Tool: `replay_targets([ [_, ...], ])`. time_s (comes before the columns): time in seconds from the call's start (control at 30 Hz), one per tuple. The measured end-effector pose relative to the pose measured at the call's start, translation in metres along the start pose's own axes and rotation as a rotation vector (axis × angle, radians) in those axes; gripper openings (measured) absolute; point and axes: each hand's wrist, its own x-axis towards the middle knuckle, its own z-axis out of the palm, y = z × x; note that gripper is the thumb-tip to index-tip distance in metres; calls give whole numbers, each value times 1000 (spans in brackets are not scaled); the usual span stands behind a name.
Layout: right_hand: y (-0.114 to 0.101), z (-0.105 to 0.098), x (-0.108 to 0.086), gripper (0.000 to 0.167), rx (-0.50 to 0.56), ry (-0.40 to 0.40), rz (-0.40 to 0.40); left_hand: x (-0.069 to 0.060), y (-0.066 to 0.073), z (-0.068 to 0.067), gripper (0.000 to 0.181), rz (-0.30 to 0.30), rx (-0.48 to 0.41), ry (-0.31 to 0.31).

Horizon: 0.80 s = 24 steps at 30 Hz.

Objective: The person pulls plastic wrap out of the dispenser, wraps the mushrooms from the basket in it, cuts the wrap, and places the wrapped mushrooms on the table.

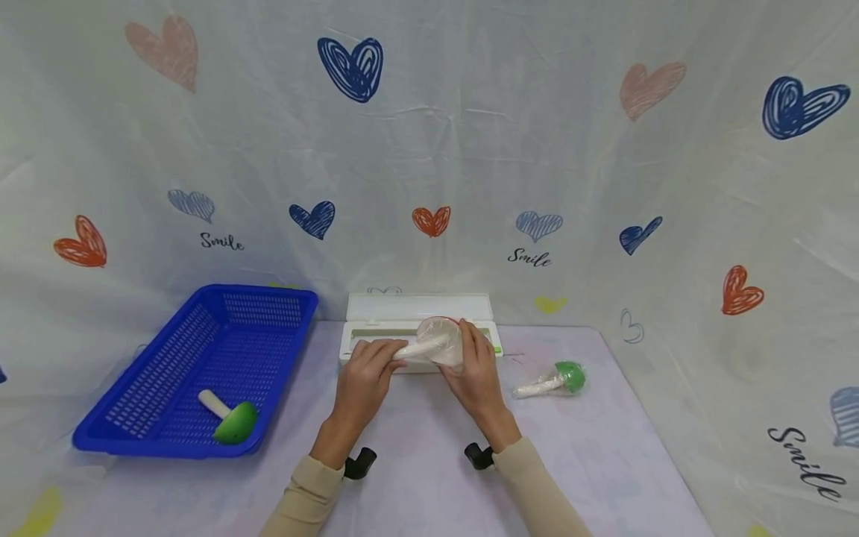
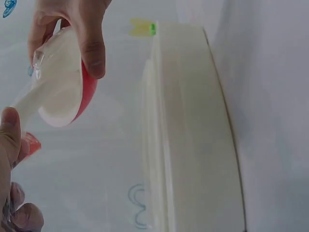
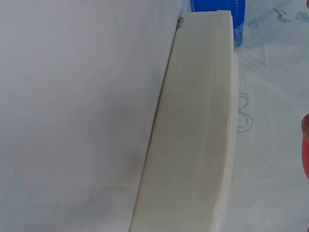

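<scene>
A toy mushroom [image 1: 439,344] with a white stem and a red-edged cap is held up over the white box [image 1: 419,367]. My left hand [image 1: 361,380] pinches the stem. My right hand [image 1: 480,369] grips the cap by its rim, thumb on the red side in the left wrist view. Clear film [image 2: 41,62] wrinkles around the cap and seems to cover part of the stem. In the right wrist view only a sliver of the red cap [image 3: 305,157] and a fingertip show at the right edge. The box is long, its lid [image 1: 419,306] raised, with a green piece at its right end.
To the right lies a green-capped mushroom [image 1: 560,379] wrapped in clear film. A blue basket [image 1: 144,447] stands at the left, holding an unwrapped green-capped mushroom [image 1: 235,422]. Behind the table [image 1: 419,477] hangs a heart-printed sheet [image 1: 436,149].
</scene>
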Motion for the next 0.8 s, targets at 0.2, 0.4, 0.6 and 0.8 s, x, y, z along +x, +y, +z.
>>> replay_targets([
  [0.2, 1, -8, -1, 98, 17, 23, -4, 3, 5, -6, 40, 49, -54, -38],
  [0.4, 3, -13, -4, 102, 67, 21, -10, 5, 9, -10, 40, 78, -97, -66],
  [0.6, 1, -22, -2, 102, 99, -3, -29, 8, 10, -15, 43, 125, -135, -71],
  [0.8, -1, -31, 1, 97, 98, -41, -36, 12, 13, -19, 43, 174, -142, -60],
])
